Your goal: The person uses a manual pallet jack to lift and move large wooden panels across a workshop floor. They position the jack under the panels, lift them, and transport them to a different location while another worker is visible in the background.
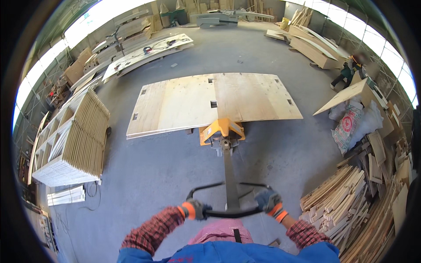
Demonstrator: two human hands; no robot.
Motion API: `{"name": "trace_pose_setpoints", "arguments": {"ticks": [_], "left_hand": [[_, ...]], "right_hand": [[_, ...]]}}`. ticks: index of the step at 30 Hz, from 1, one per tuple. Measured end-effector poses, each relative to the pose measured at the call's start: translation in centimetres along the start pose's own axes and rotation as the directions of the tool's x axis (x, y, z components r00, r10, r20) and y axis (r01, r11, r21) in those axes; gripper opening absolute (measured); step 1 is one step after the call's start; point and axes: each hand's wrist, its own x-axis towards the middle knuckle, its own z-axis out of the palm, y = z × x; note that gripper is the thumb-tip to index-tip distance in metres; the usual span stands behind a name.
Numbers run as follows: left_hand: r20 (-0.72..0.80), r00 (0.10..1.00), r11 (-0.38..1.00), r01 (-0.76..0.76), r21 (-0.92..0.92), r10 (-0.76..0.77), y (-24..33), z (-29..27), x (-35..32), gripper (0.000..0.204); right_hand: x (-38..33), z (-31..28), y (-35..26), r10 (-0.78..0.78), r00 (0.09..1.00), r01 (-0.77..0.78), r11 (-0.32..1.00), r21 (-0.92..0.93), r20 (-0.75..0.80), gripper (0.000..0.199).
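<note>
Both my hands wear grey gloves with orange cuffs and grip the black loop handle [234, 214] of a yellow pallet jack [222, 128]. My left hand [198, 209] is wrapped round the handle's left side, while my right hand [269, 202] holds its right side. From the handle a dark shaft runs forward to the jack's body. Beyond that, broad plywood sheets [188, 103] with small rectangular cutouts lie flat, their near edge against the jack. The jack's forks are hidden beneath the sheets.
At left stands a stack of pale wooden frames [72, 140], with white strips [66, 196] and cables nearby. Timber offcuts [335, 197] and a printed sack [347, 127] lie at right. A panel stack [147, 55] is far left. Another person [348, 72] bends at far right near boards [318, 48].
</note>
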Motion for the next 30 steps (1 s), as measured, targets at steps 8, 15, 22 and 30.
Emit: {"name": "trace_pose_setpoints", "arguments": {"ticks": [8,15,22,30], "left_hand": [[0.522,0.85,0.994,0.106,-0.037,-0.071,4.3,20.2,5.9,0.066],[0.277,0.961,0.993,0.038,-0.115,-0.005,3.3,-1.2,-0.2,0.043],[-0.085,0.996,0.95,-0.007,-0.312,-0.02,-0.8,-10.4,-2.2,0.024],[0.505,0.847,0.946,0.281,-0.164,-0.164,3.8,16.2,4.6,0.059]], "right_hand": [[-12.6,11.6,-5.8,0.052,0.599,-0.124,0.992,0.029,0.799,0.02],[-1.7,0.2,-1.1,0.125,0.974,-0.153,0.978,0.14,0.19,0.011],[7.7,-4.3,3.2,0.131,0.981,-0.112,0.985,0.13,-0.145,0.01],[-10.6,7.6,-5.0,0.094,0.782,-0.171,0.983,0.067,0.616,0.026]]}}
